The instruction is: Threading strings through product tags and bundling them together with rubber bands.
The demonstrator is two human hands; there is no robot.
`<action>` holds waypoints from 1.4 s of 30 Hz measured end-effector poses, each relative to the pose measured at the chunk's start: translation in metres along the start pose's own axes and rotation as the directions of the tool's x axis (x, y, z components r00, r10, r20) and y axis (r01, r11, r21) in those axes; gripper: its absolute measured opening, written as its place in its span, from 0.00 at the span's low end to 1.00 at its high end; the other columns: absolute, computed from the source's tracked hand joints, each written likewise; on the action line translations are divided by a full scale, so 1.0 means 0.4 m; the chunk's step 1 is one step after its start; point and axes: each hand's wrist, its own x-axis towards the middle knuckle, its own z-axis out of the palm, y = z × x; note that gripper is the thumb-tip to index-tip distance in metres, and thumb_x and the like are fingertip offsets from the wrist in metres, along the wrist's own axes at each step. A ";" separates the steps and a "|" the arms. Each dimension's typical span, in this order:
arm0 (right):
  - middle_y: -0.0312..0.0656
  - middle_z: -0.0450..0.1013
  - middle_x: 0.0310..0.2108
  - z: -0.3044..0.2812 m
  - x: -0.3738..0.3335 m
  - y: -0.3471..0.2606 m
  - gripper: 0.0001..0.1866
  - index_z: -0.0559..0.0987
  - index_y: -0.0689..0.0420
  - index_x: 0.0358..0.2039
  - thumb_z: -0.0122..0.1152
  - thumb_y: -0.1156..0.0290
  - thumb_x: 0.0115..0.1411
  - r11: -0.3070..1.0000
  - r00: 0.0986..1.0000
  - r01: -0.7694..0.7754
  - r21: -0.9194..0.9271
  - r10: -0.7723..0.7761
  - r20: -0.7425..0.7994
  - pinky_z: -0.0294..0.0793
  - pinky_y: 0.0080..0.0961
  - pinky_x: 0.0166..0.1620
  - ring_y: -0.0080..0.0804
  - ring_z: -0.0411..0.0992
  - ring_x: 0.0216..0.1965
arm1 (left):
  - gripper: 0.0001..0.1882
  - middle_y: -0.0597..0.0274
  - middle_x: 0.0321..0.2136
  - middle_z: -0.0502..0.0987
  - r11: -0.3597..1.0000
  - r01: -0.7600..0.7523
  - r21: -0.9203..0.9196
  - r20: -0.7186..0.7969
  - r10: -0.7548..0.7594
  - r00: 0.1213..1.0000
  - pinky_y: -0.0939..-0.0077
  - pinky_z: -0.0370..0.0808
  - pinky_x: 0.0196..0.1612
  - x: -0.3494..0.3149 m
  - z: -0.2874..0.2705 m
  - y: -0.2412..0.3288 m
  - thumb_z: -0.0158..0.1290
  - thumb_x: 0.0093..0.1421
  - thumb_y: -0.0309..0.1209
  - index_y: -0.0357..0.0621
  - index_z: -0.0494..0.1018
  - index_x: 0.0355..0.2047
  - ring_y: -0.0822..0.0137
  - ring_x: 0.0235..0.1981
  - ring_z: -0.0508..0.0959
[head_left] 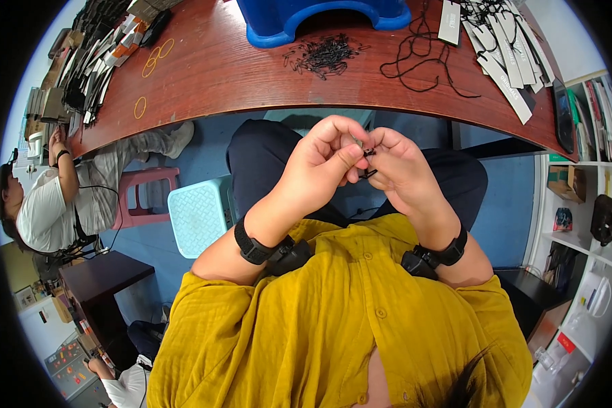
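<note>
Above my lap, just off the near edge of the table, my left hand [325, 163] and my right hand [404, 170] meet at the fingertips. Both are closed in a pinch around a small black piece [369, 153]. Fingers cover most of it, so I cannot tell whether it is a pin or a bit of cord. On the table beyond lies a loose pile of black safety pins [325, 56]. To its right, black cords [415, 64] trail in loops near a white hang tag [449, 24]. More white hang tags [506, 51] with black cords are heaped at the far right.
A blue plastic stool [272, 20] stands on the red-brown table [211, 68]. Yellow rubber bands [140, 107] and stacked tags [98, 81] lie on the left. A light-blue stool [198, 216] is on the floor. Another person [51, 197] sits at left; shelves [585, 238] stand at right.
</note>
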 end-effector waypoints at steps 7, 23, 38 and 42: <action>0.33 0.71 0.25 -0.013 0.005 -0.004 0.03 0.72 0.58 0.32 0.56 0.76 0.56 0.996 0.999 0.004 -0.087 -0.007 -0.036 0.49 0.07 0.18 0.08 0.58 0.17 | 0.19 0.68 0.26 0.72 0.975 -0.035 0.221 0.067 0.021 0.998 0.87 0.68 0.28 0.010 -0.013 0.027 0.48 0.58 0.21 0.42 0.65 0.50 0.79 0.26 0.71; 0.27 0.66 0.21 0.010 -0.013 -0.002 0.03 0.73 0.61 0.29 0.53 0.76 0.58 0.846 0.989 0.142 -0.514 -0.139 0.046 0.60 0.10 0.25 0.09 0.61 0.23 | 0.05 0.63 0.21 0.70 0.667 -0.203 0.717 0.007 0.284 0.959 0.84 0.70 0.23 -0.013 -0.010 0.050 0.55 0.44 0.21 0.38 0.70 0.23 0.77 0.20 0.73; 0.39 0.74 0.30 0.157 0.133 -0.291 0.09 0.76 0.62 0.34 0.54 0.69 0.59 0.867 0.850 0.480 -0.135 -0.421 0.316 0.63 0.09 0.22 0.14 0.66 0.20 | 0.06 0.71 0.26 0.69 0.933 -0.151 0.328 -0.059 0.179 0.982 0.88 0.65 0.28 0.094 -0.058 0.073 0.51 0.57 0.22 0.42 0.65 0.32 0.81 0.26 0.69; 0.34 0.72 0.23 0.208 0.191 -0.341 0.08 0.77 0.62 0.33 0.57 0.70 0.58 0.785 0.815 0.576 -0.228 -0.529 0.237 0.65 0.10 0.23 0.15 0.67 0.22 | 0.05 0.73 0.21 0.68 0.954 -0.230 0.191 -0.111 0.254 0.961 0.88 0.63 0.24 0.137 -0.033 0.146 0.52 0.56 0.25 0.41 0.67 0.30 0.84 0.20 0.64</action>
